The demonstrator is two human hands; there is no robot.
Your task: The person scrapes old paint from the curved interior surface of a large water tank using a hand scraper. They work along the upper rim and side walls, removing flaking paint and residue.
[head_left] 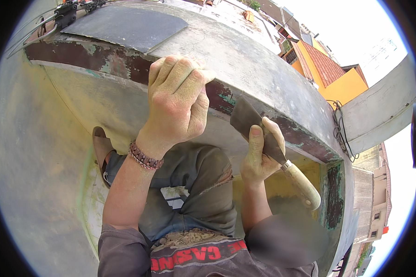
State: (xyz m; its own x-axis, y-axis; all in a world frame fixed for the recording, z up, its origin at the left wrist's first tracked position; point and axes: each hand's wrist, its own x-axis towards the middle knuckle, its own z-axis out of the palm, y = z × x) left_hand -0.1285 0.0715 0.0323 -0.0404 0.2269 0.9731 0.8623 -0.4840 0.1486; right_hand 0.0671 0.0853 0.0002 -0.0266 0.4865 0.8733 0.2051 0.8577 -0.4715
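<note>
The scraper [273,150], with a dull grey blade and pale, scuffed handle, slants before the peeling maroon edge of the ledge [245,51], pinched by its blade between the right hand's [258,161] thumb and fingers. Open space separates it from the left hand [178,97], curled closed; whether around anything, I cannot tell.

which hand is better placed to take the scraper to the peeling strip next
Probably the right hand: it holds the scraper, whose blade end appears near the peeling strip. The left hand is curled, apart from the scraper.
</note>
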